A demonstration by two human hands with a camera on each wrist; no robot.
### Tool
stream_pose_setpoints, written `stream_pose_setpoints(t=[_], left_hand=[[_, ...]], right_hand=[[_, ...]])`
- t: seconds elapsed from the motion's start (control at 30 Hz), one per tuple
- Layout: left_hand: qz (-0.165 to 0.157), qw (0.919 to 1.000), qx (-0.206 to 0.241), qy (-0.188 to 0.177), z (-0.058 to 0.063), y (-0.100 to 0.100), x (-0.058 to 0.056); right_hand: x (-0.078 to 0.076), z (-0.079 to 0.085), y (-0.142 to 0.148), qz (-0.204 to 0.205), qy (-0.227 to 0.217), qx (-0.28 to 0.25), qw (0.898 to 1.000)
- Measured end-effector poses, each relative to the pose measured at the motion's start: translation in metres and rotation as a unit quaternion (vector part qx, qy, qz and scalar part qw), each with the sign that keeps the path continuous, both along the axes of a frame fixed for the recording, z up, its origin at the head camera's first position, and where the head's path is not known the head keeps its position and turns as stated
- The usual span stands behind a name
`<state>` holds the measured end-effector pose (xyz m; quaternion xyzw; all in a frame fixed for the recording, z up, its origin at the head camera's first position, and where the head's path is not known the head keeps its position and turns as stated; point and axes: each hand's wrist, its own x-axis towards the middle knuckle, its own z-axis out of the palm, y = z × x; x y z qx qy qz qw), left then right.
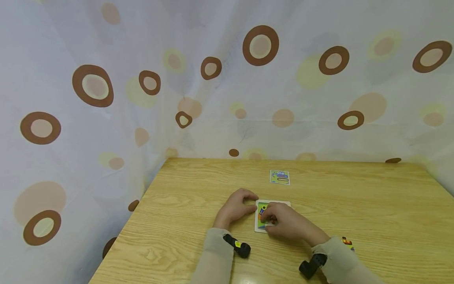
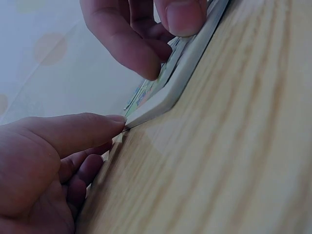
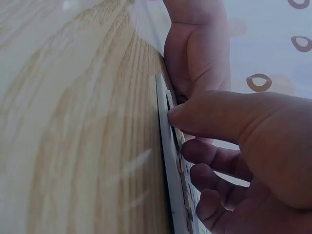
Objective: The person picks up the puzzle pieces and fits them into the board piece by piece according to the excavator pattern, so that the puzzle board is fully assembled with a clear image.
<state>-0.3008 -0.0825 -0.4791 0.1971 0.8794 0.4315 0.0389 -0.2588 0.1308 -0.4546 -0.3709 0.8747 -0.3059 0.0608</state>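
Note:
A small puzzle board (image 1: 258,229) with a pale rim lies on the table, its picture green with yellow, orange and blue. My left hand (image 1: 237,207) is at the board's left side; the thumb (image 2: 105,122) touches the rim near a corner, the other fingers relaxed beside it. Over the board, my right hand (image 1: 289,223) has its fingers bent down onto the picture. In the right wrist view its thumb (image 3: 204,114) and fingertips pinch a thin puzzle piece (image 3: 170,100) that sits slightly raised by the rim. Much of the picture is hidden under that hand.
A picture card (image 1: 280,177) lies farther back on the table. Colourful puzzle pieces (image 1: 348,243) show partly beside the right sleeve. The wooden table (image 1: 170,221) meets a patterned curtain (image 1: 227,94) at its back and left edges.

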Motion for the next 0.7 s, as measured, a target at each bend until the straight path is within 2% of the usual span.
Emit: stream_pose_setpoints(t=[0.27,0.7], left_hand=[[0.006,1.0,0.002,-0.003,-0.0013,-0.0002,-0.0003],[0.004,0.9999,0.008,-0.006,0.002,0.0007,0.0015]], right_hand=[[-0.0003,0.0012,0.0018,0.006,-0.019,-0.007,1.0],[0.001,0.0019,0.0023,0.003,-0.019,-0.017,1.0]])
